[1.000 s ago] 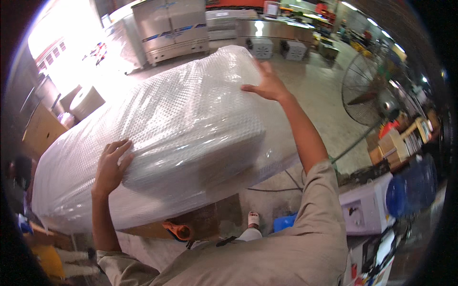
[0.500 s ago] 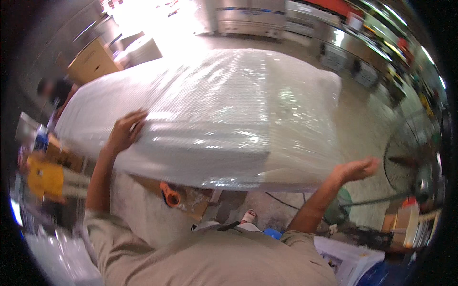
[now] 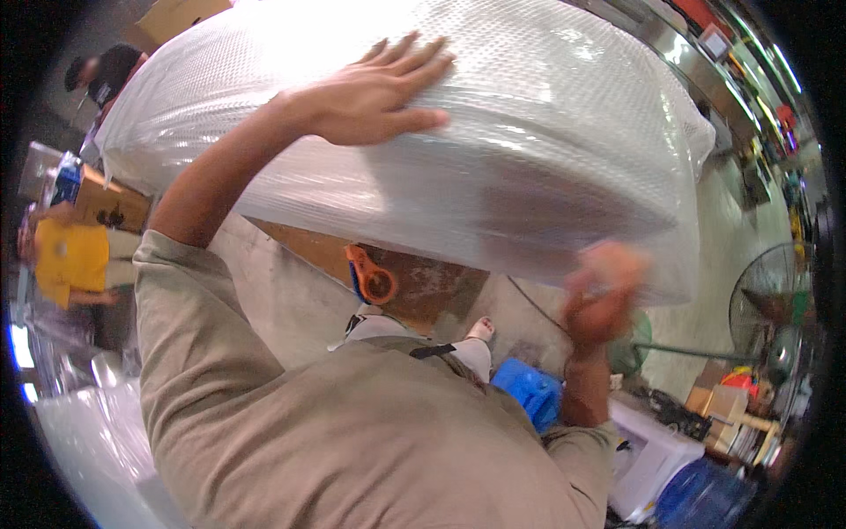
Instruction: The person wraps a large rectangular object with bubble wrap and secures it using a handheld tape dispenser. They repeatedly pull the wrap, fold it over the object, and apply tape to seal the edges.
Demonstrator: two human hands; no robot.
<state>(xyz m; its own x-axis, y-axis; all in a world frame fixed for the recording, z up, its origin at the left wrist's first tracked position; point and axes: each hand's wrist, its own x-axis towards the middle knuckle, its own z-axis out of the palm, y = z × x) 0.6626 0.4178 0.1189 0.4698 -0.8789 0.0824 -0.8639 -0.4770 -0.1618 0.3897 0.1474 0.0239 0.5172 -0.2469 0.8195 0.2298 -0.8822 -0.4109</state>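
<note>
A large, long object wrapped in clear bubble wrap [image 3: 564, 132] lies across the space in front of me; what is inside is hidden. My left hand [image 3: 370, 97] lies flat on its upper side, fingers spread, holding nothing. Close to the near right edge of the wrap is my right hand [image 3: 604, 286], raised with the forearm upright. Motion smears its fingers, so I cannot make out whether they grip the wrap. Below the bundle, an orange tool with a round ring [image 3: 359, 263], resembling a tape dispenser, rests by a brown board [image 3: 436, 286].
A person in a yellow shirt [image 3: 70, 260] stands at the left, another in dark clothes [image 3: 115, 75] at the bundle's far left end. A stand fan [image 3: 767, 295] is at the right. A blue object [image 3: 529, 392] and a white box [image 3: 648, 450] are near my right side.
My left hand has moved right and flattened on the wrap. The right hand has swung inward and down toward the wrap's near edge. The bundle fills more of the view.
</note>
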